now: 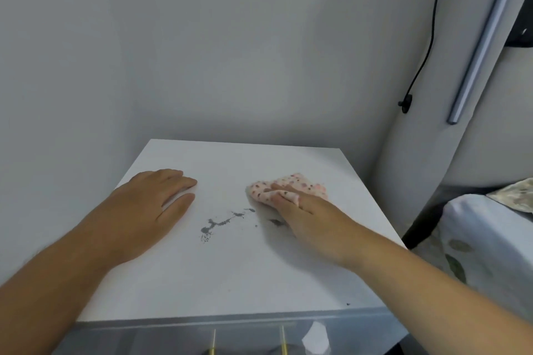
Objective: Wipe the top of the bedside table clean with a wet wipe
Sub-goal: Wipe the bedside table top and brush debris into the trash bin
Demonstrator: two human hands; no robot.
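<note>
The white bedside table top (230,274) fills the lower middle of the head view. A grey smear of dirt (219,223) runs across its centre, and a smaller dark spot (276,222) lies beside my right hand. My right hand (305,219) presses a crumpled pink wipe with dark dots (291,186) flat on the table, just behind and right of the smear; the fingers cover its near part. My left hand (150,207) rests palm down on the left side of the top, fingers together, holding nothing.
Grey walls close in behind and to the left of the table. A black cable (429,37) hangs down the right wall next to a metal rail (484,40). A bed with patterned bedding (484,233) stands at the right. Gold drawer handles (282,340) show below the front edge.
</note>
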